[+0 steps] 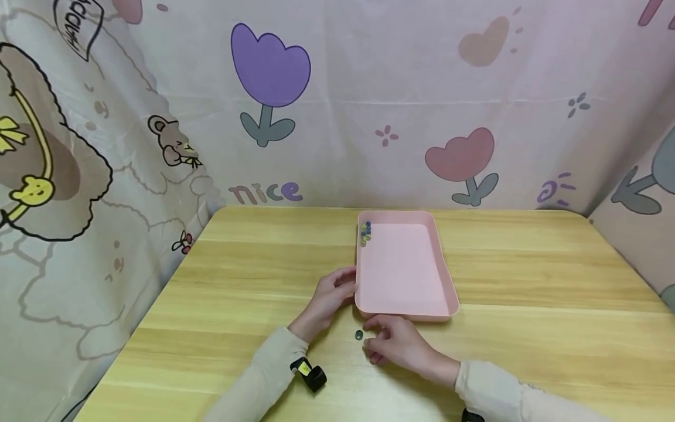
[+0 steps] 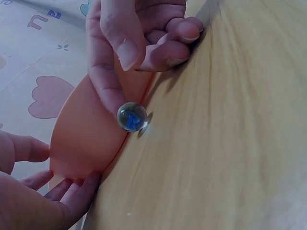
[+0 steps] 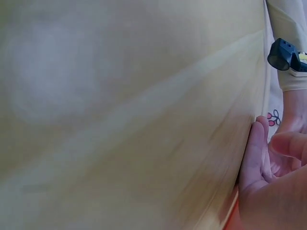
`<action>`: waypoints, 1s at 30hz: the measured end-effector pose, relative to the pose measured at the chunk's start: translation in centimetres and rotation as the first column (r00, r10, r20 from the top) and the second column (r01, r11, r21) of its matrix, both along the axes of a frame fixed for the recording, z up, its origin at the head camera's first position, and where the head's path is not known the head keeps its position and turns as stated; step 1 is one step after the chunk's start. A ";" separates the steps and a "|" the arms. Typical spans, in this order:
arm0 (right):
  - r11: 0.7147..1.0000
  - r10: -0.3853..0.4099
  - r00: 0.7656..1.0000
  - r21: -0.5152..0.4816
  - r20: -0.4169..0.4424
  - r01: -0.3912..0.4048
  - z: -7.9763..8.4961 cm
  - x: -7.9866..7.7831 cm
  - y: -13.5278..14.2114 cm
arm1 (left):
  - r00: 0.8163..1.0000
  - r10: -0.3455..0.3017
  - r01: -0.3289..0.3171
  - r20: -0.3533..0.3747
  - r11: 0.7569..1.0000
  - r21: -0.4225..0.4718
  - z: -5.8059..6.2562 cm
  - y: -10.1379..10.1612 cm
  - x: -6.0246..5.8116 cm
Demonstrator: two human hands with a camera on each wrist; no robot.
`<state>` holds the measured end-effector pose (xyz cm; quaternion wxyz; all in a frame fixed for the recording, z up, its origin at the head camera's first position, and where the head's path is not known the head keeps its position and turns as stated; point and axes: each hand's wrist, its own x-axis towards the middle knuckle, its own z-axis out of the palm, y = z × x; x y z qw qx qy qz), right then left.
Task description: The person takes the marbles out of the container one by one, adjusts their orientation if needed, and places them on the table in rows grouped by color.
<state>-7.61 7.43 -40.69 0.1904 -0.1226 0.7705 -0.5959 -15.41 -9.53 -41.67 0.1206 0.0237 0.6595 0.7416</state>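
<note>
L hand [image 1: 326,299], fingers [image 2: 31,149] loose, touching tray [image 1: 406,269]; R hand [image 1: 398,346], fingers apart, nr marble [image 1: 359,334].

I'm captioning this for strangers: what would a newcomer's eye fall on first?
Probably the large purple printed tulip on the pale cloth behind the yellow wood-grain table, left of centre. Next comes the pink rectangular tray on that table, with small blue and yellow balls in its far left corner. In the left wrist view, a clear, blue-centred marble on the table stands out.
</note>
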 end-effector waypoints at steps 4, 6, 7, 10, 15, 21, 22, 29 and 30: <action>1.000 0.006 1.000 0.005 -0.027 -0.006 0.2 -0.4 0.1 | 1.000 0.007 -0.007 -0.006 1.000 -0.008 0.2 0.1 -0.4; 1.000 0.008 1.000 0.006 -0.029 -0.007 0.3 -0.4 0.2 | 1.000 0.008 -0.008 -0.012 1.000 -0.008 0.3 0.2 -0.6; 1.000 0.010 0.999 0.008 -0.031 -0.010 0.3 -0.4 0.3 | 1.000 0.008 -0.008 -0.014 1.000 -0.007 0.3 0.2 -0.6; 0.999 0.031 0.999 0.033 -0.043 -0.029 0.4 -0.4 0.6 | 1.000 0.010 -0.010 -0.020 1.000 -0.013 0.3 0.3 -0.6; 0.995 0.091 0.995 0.030 -0.040 -0.090 0.6 0.0 1.5 | 1.000 0.011 -0.012 -0.022 1.000 -0.024 0.2 0.2 -0.5; 0.986 0.169 0.986 0.008 0.001 -0.169 1.1 0.4 2.6 | 1.000 -0.001 0.001 -0.023 1.000 -0.001 -0.1 0.0 -0.3; 0.983 0.182 0.983 0.005 -0.004 -0.182 1.2 0.4 2.7 | 1.000 -0.002 0.002 -0.019 1.000 0.001 -0.2 0.0 -0.3; 0.983 0.182 0.975 0.053 -0.126 -0.177 3.0 -0.1 3.2 | 1.000 -0.008 0.008 -0.022 1.000 0.008 -0.4 -0.2 0.0; 0.984 0.175 0.973 0.071 -0.151 -0.165 3.4 -0.3 3.3 | 1.000 -0.006 0.006 -0.020 1.000 0.010 -0.3 -0.2 0.0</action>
